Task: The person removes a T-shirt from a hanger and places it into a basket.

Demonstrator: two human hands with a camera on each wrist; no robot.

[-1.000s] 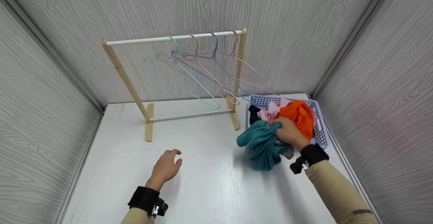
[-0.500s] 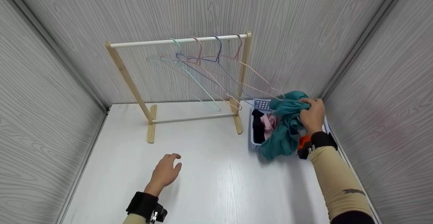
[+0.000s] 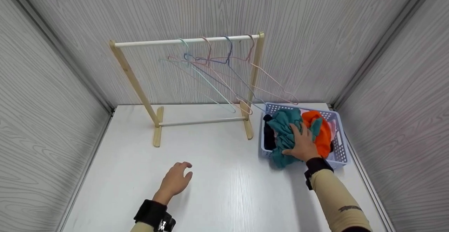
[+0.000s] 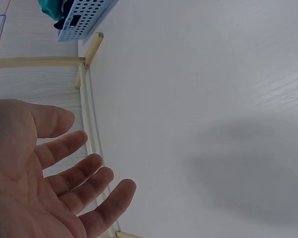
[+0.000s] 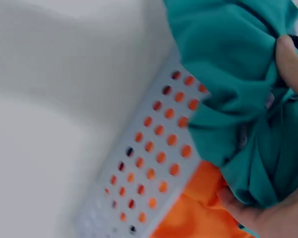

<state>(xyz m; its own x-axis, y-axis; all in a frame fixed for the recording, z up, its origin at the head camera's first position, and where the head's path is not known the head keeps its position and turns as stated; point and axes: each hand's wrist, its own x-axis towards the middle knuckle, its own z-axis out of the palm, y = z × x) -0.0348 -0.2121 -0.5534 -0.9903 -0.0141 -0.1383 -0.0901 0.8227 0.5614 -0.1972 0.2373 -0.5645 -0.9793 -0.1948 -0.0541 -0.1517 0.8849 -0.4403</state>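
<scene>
Teal garment [image 3: 286, 134] in lavender perforated basket [image 3: 339, 144], draped over its near rim beside orange cloth [image 3: 321, 130] | right hand [image 3: 302, 144] presses it, fingers gripping folds | left hand [image 3: 175, 182] over white table [image 3: 217, 190], left of basket, fingers spread, relaxed

I see my left hand [image 4: 44, 173] open, palm up to the camera, fingers relaxed over the white table [image 4: 203, 99]. Behind it runs the wooden rack base [image 4: 89, 119]; a blue basket [image 4: 82, 20] sits far off.
</scene>
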